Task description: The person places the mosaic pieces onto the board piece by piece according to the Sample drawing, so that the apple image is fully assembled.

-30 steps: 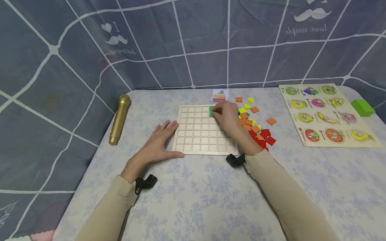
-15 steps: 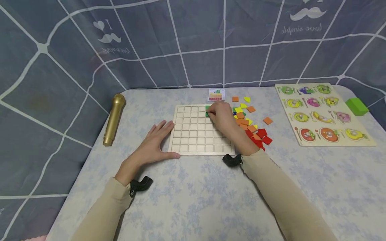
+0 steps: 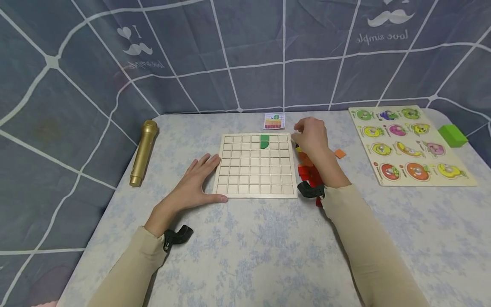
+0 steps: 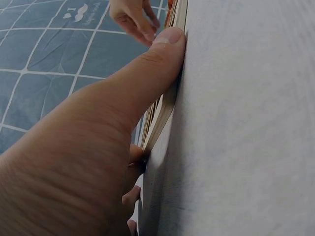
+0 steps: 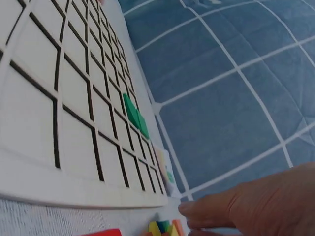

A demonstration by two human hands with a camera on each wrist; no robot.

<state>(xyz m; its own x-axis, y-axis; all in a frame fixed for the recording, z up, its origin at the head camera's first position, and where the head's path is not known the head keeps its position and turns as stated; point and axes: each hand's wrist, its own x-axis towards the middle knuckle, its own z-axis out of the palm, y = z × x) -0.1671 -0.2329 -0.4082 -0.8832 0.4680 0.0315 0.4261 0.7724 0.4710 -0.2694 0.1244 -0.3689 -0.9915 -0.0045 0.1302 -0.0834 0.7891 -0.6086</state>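
A pale wooden grid board [image 3: 249, 170] lies flat on the table. Two green tiles [image 3: 264, 141] fill adjoining cells of one column at its far side; the nearer tile has a rounded corner. My left hand [image 3: 193, 183] spreads along the board's left side, fingertips at that edge and thumb at the near left corner. In the left wrist view, the thumb [image 4: 152, 61] lies along the board's side. My right hand [image 3: 312, 135] hovers over the loose colored tiles [image 3: 312, 172] right of the board, fingers loosely bent and nothing visible in them. It hides much of the pile.
A small printed pattern card [image 3: 274, 121] lies behind the board. To the right are a fruit puzzle board [image 3: 412, 147], a green block [image 3: 452, 135] and a stray orange tile [image 3: 339, 153]. A gold microphone-like cylinder [image 3: 143, 153] lies left. A grid-patterned curtain [image 3: 261, 85] hangs behind.
My right hand has let go of the green tile on the board and moved right, over the loose tiles. Both green tiles now show fully. The left hand keeps its place.
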